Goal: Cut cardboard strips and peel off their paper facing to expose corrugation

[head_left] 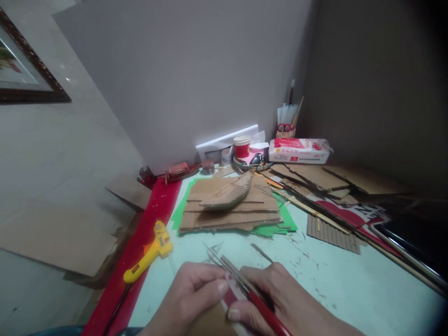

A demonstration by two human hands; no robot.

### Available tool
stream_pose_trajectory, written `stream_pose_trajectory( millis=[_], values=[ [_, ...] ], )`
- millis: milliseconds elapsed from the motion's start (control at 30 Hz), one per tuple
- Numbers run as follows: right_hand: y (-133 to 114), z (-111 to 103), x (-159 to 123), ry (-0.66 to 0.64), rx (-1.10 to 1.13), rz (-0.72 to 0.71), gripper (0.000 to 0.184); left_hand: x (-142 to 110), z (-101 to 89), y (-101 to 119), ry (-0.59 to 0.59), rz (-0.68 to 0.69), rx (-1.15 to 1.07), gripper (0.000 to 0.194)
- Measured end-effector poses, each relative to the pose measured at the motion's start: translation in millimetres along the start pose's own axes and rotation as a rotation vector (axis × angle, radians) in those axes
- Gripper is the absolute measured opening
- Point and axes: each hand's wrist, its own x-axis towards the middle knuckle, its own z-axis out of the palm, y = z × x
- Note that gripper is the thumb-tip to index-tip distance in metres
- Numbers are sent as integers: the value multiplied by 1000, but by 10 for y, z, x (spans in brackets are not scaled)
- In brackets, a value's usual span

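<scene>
My left hand (196, 296), low in the middle, is closed with thumb and fingers pinching a cardboard piece (213, 323) that has a red and white printed strip. Across from it my right hand (276, 294) is closed around a red-handled metal tool (264, 310). Its narrow metal part points up and left over the cardboard's edge; blur hides its exact kind. My right thumb also presses on the printed strip. Beyond both hands, a boat-shaped corrugated cardboard model (229, 193) rests on stacked cardboard sheets (196, 219) above green paper.
A yellow hot glue gun (154, 252) lies at left on the red table edge (140, 261). Wooden sticks (322, 214), a corrugated offcut (331, 233) and a dark glossy device (413, 238) lie at right. Behind stand a red paper cup (241, 147) and a tissue pack (299, 151).
</scene>
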Motion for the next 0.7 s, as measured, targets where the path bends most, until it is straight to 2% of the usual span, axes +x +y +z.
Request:
stream_pose_trajectory(
  millis=[100,200,267,367,500,633,700],
  values=[
    [7,-15,21,-31,28,-20,42,16,-5,-21,-24,2,6,38],
    [-33,-147,48,-114,44,-32,37,76,-49,-25,-170,34,-50,36],
    [-55,-260,43,-29,8,-57,33,137,-104,-32,-199,37,-91,36],
    [-54,-397,5,170,-109,-91,35,229,-205,-55,-141,42,-142,26],
    [17,-483,-56,279,-219,-90,40,299,-327,-78,-84,103,-138,24],
    [239,-561,-194,356,-273,-59,40,324,-417,-55,-64,152,-40,27],
    [394,-624,-314,476,-300,-75,39,331,-446,-41,-96,164,34,29]
  ],
)
